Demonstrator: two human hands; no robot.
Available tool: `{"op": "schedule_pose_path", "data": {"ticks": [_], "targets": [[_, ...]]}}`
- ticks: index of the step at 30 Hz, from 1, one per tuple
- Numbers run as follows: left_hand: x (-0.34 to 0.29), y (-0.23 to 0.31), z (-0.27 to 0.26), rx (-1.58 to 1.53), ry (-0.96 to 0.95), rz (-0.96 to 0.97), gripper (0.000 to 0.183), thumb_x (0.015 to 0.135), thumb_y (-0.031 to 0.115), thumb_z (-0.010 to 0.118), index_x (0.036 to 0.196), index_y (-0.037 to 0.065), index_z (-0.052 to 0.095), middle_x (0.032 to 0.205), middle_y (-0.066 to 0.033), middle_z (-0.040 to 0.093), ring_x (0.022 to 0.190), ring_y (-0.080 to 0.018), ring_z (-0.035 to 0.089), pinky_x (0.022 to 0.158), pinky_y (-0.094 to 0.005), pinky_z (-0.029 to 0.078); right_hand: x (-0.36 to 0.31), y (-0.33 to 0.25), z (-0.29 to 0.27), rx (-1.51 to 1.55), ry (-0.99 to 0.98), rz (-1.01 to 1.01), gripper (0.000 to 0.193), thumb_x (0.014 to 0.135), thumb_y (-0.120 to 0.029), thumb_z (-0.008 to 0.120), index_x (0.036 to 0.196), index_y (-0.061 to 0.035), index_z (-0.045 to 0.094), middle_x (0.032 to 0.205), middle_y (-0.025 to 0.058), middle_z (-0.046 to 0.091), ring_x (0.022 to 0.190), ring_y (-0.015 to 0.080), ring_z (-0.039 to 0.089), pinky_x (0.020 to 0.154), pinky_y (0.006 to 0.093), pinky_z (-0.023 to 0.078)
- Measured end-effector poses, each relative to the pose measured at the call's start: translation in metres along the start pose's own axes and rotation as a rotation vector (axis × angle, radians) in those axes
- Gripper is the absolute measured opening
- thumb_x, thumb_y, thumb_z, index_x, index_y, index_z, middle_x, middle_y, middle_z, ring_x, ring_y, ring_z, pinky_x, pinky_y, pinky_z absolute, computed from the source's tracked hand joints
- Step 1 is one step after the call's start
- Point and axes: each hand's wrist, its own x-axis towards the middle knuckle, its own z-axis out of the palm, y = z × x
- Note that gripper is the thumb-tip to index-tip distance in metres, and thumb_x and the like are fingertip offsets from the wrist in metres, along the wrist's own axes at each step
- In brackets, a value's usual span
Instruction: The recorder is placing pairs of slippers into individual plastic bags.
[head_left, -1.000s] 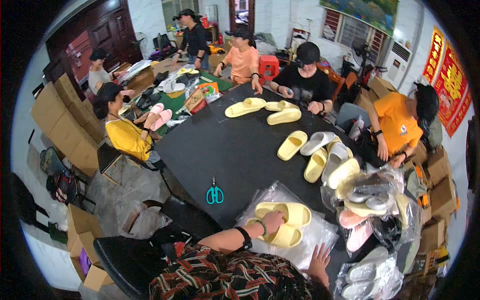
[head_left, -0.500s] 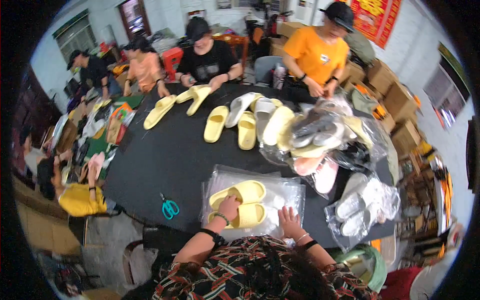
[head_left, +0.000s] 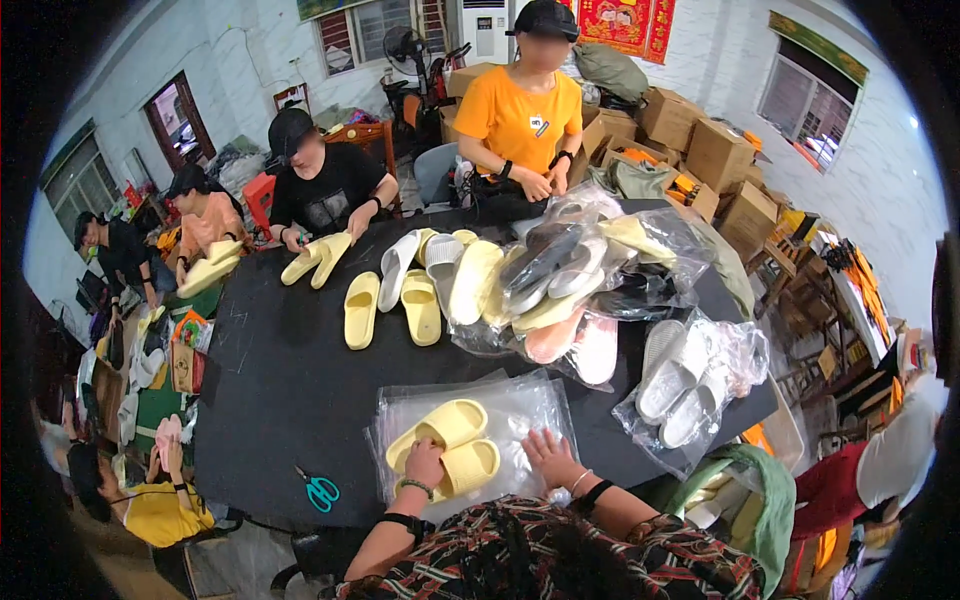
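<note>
Apparently left hand (head_left: 424, 463) steadies yellow slippers (head_left: 460, 460) on clear bags (head_left: 518, 402) by near edge of tabletop (head_left: 290, 400); fingers half-curled, grip unclear. Right hand (head_left: 552, 460) spread, empty, probably pinning bags.

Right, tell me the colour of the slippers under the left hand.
The slippers under the left hand are pale yellow, clearest in the head view.

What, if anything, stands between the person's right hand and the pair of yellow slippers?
Nothing visible stands between them. The right hand, spread open, is over the right side of the clear plastic bags; only bag surface shows across to the yellow slippers. The left hand is on the slippers.
</note>
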Motion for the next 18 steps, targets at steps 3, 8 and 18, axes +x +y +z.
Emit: {"op": "schedule_pose_path", "data": {"ticks": [3,8,18], "targets": [[0.000,-0.001,0.003,-0.011,0.027,0.012,0.018,0.071,0.003,0.058,0.086,0.004,0.068,0.111,-0.0141,0.053,0.103,-0.0347,0.051,0.083,-0.0438,0.049,-0.001,0.000,-0.001,0.009,0.002,-0.003,0.145,0.038,-0.043,0.090,0.149,-0.0108,0.004,0.156,0.0154,0.004,0.142,0.0439,0.003,0.106,0.0670,0.019],[0.001,-0.003,0.008,-0.013,0.074,0.023,0.017,0.071,0.003,0.058,0.085,0.004,0.068,0.107,-0.0128,0.056,0.103,-0.0347,0.051,0.084,-0.0425,0.048,-0.001,0.001,0.000,0.050,-0.021,0.005,0.150,0.034,-0.045,0.090,0.149,-0.0109,0.001,0.157,0.0139,-0.001,0.142,0.0431,-0.003,0.108,0.0657,0.014],[0.003,-0.008,0.005,-0.120,0.064,-0.034,0.017,0.078,0.012,0.055,0.088,0.009,0.068,0.102,-0.0130,0.056,0.100,-0.0324,0.055,0.083,-0.0424,0.048,0.014,0.002,0.007,-0.009,-0.025,-0.009,0.137,0.046,-0.046,0.088,0.149,-0.0064,0.007,0.155,0.0195,0.004,0.141,0.0466,0.001,0.102,0.0706,0.019]]}}
